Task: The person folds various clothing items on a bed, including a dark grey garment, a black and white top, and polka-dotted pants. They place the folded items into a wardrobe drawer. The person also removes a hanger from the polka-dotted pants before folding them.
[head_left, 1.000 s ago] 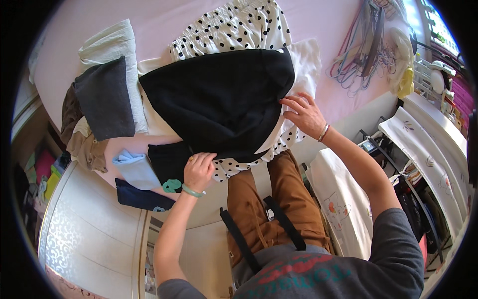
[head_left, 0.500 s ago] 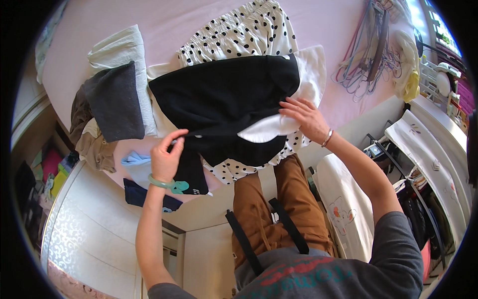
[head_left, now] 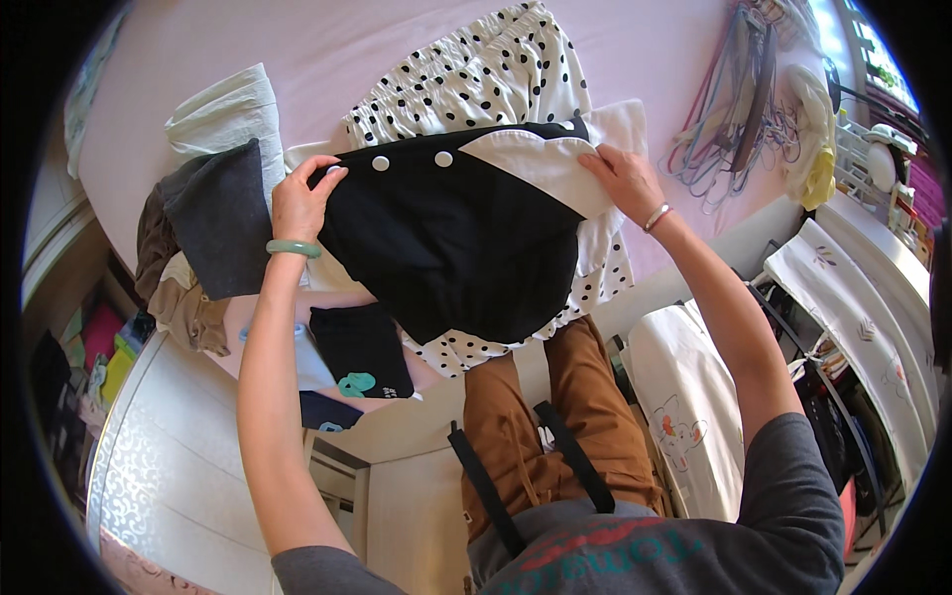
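Observation:
A black garment (head_left: 446, 238) with white buttons (head_left: 381, 164) is spread out in front of me. A pointed white flap (head_left: 540, 164), which looks like a collar, lies over its upper right part. My left hand (head_left: 300, 203), a green bangle at the wrist, pinches the garment's upper left edge. At the other side my right hand (head_left: 627, 183) grips the outer end of the white flap, thumb and fingers closed on it. Beneath the black cloth lies a white garment with black polka dots (head_left: 501, 74), its gathered part showing beyond and its lower edge nearer me.
Folded dark grey cloth (head_left: 213, 218) and off-white cloth (head_left: 223, 114) lie left on the pink bed sheet (head_left: 258, 40). A folded black garment (head_left: 362, 347) sits near the front edge. Tangled hangers (head_left: 734, 114) lie at the right, above a covered clothes rack (head_left: 843, 288).
Both hands have moved away from me, drawing the black garment's near edge up and over. Its buttons and white flap now lie at the far side, and the folded black garment shows more fully.

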`<state>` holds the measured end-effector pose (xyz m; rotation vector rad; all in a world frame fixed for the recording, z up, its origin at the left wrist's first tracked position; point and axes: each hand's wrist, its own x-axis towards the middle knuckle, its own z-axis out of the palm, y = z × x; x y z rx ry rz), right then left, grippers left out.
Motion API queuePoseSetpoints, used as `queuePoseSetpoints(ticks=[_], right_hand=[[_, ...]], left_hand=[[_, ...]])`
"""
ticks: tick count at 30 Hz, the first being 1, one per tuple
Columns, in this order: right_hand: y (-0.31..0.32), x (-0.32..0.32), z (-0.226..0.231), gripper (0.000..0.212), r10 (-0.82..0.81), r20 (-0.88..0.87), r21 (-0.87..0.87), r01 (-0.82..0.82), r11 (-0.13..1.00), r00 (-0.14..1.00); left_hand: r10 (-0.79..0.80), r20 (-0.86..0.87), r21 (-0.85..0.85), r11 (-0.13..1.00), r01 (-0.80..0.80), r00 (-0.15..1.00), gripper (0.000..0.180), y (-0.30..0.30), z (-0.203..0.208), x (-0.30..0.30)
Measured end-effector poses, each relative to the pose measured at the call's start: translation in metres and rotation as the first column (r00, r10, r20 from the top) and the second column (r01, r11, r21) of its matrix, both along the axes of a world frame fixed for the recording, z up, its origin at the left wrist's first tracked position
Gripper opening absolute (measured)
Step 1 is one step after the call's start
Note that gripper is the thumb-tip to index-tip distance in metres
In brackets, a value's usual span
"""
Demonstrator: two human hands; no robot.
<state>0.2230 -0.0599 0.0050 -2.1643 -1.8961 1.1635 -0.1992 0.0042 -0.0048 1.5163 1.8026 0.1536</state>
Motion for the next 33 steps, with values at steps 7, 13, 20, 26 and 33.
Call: queuePoseSetpoints(ticks=[7,13,20,26,33], right_hand=[[0.003,-0.003,0.015,0.03,0.105,0.117,0.047,-0.111,0.993,0.988],[0.014,-0.014,0.008,0.034,0.204,0.192,0.385,-0.265,0.884,0.96],[0.043,-0.024,0.016,0.035,0.488,0.296,0.127,-0.54,0.832,0.821],[0.034,-0.003,0.018,0.032,0.459,0.071,0.174,-0.464,0.869,0.886],[0.042,0.001,0.093,0.038,0.444,-0.124,0.126,-0.43,0.894,0.888]], left_hand=[[-0.215,-0.212,0.364,0.888,0.282,0.953,0.015,-0.008,-0.001,-0.005],[-0.258,-0.278,0.105,0.949,0.297,0.925,0.025,0.007,0.011,0.01],[-0.407,-0.298,0.038,0.899,0.436,0.864,0.028,0.011,0.013,-0.002],[-0.179,0.068,-0.047,0.982,0.182,0.981,0.028,0.002,0.035,-0.014],[-0.206,0.173,0.049,0.978,0.2,0.963,0.022,0.003,0.116,-0.013]])
